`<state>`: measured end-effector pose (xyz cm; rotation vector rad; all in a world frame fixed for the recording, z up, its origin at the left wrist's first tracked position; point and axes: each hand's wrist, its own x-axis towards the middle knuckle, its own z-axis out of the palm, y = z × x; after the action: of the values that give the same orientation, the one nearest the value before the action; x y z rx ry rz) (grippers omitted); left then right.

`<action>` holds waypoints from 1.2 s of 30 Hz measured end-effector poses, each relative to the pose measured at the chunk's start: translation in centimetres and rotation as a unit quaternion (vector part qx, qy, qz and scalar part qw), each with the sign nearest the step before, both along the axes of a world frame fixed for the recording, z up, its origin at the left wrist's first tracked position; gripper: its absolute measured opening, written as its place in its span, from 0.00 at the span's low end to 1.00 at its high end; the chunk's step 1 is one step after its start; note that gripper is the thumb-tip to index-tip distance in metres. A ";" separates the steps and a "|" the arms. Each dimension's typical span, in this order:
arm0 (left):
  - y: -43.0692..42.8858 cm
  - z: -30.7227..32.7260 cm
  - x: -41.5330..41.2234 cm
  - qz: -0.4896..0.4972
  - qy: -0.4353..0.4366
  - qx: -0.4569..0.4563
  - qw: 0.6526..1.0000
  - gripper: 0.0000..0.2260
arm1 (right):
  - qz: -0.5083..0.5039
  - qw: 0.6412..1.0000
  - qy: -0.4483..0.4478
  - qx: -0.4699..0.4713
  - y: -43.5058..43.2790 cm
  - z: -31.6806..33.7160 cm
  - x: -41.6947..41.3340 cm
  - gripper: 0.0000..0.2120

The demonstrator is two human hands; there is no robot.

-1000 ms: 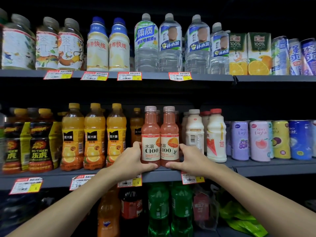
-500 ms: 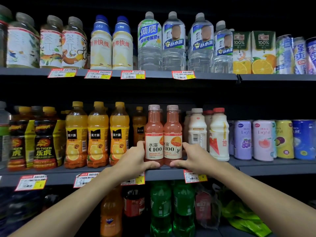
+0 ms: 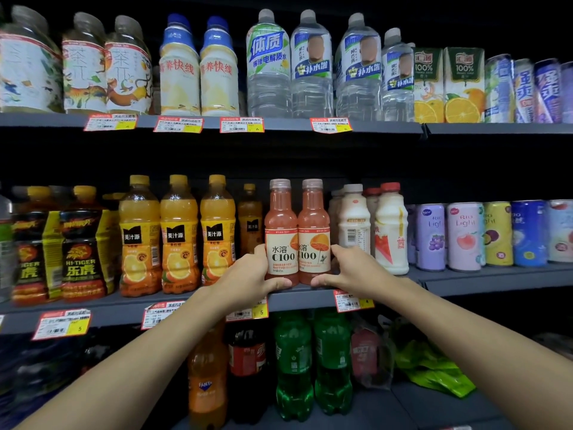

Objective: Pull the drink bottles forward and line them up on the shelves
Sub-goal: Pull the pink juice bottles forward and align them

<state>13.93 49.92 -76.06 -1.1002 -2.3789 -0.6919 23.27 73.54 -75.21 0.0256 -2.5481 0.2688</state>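
Two pink C100 bottles (image 3: 280, 218) stand upright and touching at the front edge of the dark grey middle shelf (image 3: 496, 279). The left hand (image 3: 248, 277) curls round the left bottle's base and the right hand (image 3: 350, 271) round the right one's. Left of them stand orange juice bottles (image 3: 179, 234), right of them white milk-drink bottles (image 3: 391, 231), below them green soda bottles (image 3: 310, 367). The surroundings are dim.

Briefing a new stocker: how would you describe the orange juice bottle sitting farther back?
On the middle shelf, find the two pink C100 bottles. Just left stands the set-back juice bottle, shadowed behind the front row, unlike its three bright twins.
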 end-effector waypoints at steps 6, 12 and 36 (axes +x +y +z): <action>-0.1 0.2 0.0 -0.013 -0.021 -0.003 1.000 0.36 | -0.020 1.000 0.005 0.004 -0.4 -0.2 0.2 0.46; 0.0 0.8 0.9 0.012 -0.038 -0.006 0.999 0.41 | -0.020 1.000 0.007 -0.002 -0.4 -0.3 0.1 0.48; 18.2 -0.4 9.0 0.204 0.113 0.137 0.963 0.20 | -0.195 0.935 0.244 -0.168 10.1 -1.8 2.9 0.37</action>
<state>22.91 68.16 -76.47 -0.5189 -2.1380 -0.6787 26.20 83.66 -77.01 -0.4797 -1.9337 0.4697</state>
